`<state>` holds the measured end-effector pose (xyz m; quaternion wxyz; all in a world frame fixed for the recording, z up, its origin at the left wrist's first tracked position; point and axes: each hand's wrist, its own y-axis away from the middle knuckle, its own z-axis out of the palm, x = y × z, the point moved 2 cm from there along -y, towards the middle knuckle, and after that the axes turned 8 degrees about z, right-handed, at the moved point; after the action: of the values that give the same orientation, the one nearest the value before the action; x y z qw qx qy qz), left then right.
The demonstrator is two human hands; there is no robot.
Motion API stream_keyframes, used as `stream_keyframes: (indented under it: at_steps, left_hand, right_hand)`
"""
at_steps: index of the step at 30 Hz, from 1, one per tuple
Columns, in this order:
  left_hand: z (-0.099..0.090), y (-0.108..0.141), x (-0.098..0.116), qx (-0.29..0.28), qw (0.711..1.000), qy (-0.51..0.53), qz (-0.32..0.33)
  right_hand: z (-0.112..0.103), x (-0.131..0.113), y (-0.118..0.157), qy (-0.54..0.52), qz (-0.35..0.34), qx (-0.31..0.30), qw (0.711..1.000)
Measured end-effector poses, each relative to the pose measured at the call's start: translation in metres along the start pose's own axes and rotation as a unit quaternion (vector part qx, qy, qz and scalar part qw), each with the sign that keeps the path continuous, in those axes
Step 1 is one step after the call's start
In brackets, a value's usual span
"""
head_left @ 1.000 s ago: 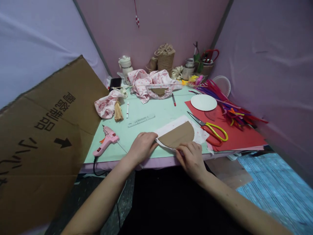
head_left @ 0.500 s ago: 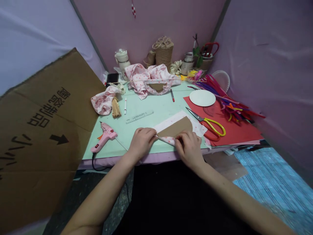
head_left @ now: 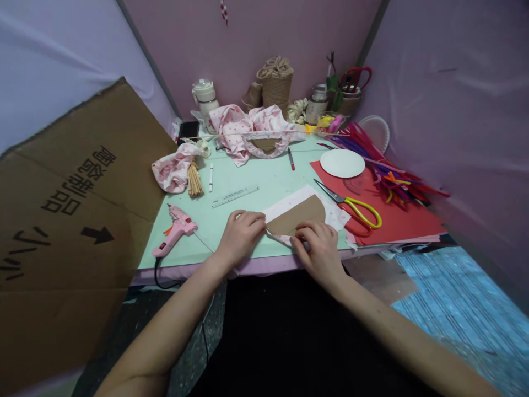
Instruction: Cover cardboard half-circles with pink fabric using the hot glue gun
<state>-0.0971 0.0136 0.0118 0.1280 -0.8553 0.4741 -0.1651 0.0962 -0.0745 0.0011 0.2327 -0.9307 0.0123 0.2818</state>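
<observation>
A brown cardboard piece [head_left: 298, 216] with a rounded right end lies on white, pink-dotted fabric [head_left: 285, 203] near the table's front edge. Along the cardboard's front side, a strip of the fabric is turned up. My left hand [head_left: 242, 234] pinches the left corner of fabric and cardboard, fingers closed. At the front edge, my right hand [head_left: 317, 248] has its curled fingers on the folded fabric, thumb underneath. To the right, scissors with yellow and red handles [head_left: 351, 207] rest partly on the fabric and on red sheets [head_left: 407, 220].
A pink glue gun [head_left: 177, 227] with its cord lies left, beside a large cardboard panel [head_left: 82, 220]. A ruler [head_left: 235, 197], sticks [head_left: 195, 181], a white oval [head_left: 343, 163] and pipe cleaners [head_left: 392, 173] are farther out. Bunched dotted fabric [head_left: 231, 132] and twine [head_left: 276, 88] stand at the back.
My right fingers have shifted slightly left and down along the fold, and the turned-up fabric strip looks flatter. My left hand keeps its pinch at the corner. The view has shifted slightly.
</observation>
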Motion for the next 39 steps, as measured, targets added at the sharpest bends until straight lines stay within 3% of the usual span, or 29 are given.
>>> stream_keyframes:
  at_steps: [5, 10, 15, 30, 39]
  left_hand:
    - [0.001, -0.006, -0.006, -0.032, 0.998, 0.019, 0.056]
    - [0.001, -0.017, -0.01, -0.083, 0.994, 0.009, 0.072]
    - [0.001, -0.023, -0.009, -0.087, 0.994, -0.011, 0.071]
    - [-0.006, -0.027, 0.003, -0.084, 0.992, -0.065, 0.065]
    - [-0.004, -0.031, 0.006, -0.062, 0.994, -0.056, 0.072]
  right_hand:
    - [-0.003, 0.004, -0.005, -0.006, 0.026, -0.031, 0.999]
    - [-0.012, -0.003, -0.008, 0.07, -0.012, -0.07, 0.995]
    - [-0.018, -0.009, -0.002, 0.117, -0.057, -0.095, 0.987]
    - [-0.002, -0.017, -0.004, 0.203, -0.053, 0.014, 0.978]
    - [0.002, -0.018, -0.011, 0.228, -0.053, 0.002, 0.972]
